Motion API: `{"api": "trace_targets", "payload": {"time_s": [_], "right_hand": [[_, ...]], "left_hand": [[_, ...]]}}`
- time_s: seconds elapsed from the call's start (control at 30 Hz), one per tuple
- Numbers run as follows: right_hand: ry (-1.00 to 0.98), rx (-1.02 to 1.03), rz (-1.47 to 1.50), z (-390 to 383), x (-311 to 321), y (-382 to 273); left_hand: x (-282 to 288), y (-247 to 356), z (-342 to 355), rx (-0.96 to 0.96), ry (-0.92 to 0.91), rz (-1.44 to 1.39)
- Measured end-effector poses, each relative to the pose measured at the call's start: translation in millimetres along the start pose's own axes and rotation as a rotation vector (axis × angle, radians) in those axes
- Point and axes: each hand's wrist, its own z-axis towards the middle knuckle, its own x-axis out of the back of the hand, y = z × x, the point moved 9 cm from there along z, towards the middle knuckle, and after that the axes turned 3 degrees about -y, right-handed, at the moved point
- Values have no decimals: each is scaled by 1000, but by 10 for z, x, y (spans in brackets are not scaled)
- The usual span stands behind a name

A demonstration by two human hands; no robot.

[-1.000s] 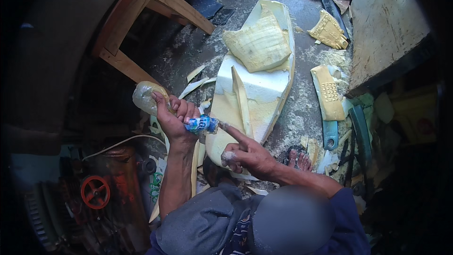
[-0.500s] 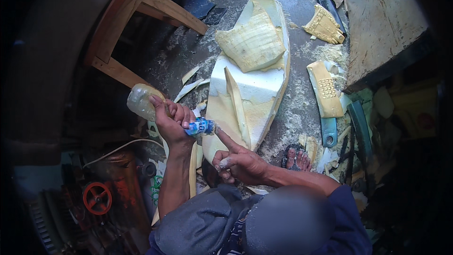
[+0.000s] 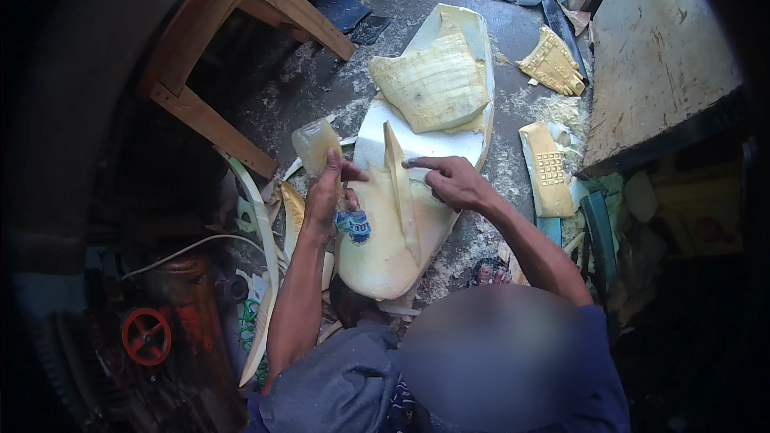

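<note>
My left hand grips a small clear plastic bottle with a blue label, tipped so its neck points down at the near end of a long cream foam cushion. My right hand rests on the middle of that cushion with the forefinger stretched out to the left, its tip touching the foam beside a thin raised foam strip. A slab of yellowed, grid-marked foam lies on the cushion's far end.
Yellow foam offcuts lie on the dusty grey floor to the right. A wooden frame stands at the upper left. A weathered board fills the upper right. A tank with a red valve wheel stands at the lower left.
My right hand has moved up the cushion from its near end to its middle, finger still out. The bottle in my left hand has tipped more upright, neck down.
</note>
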Motion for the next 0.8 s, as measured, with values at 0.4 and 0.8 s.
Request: {"api": "trace_targets", "payload": {"time_s": [0.4, 0.8], "right_hand": [[-66, -96, -348, 201, -24, -129], [27, 180, -495, -432, -548, 79]], "left_hand": [[-332, -73, 186, 35, -133, -16], [-319, -157, 178, 34, -88, -19]]}}
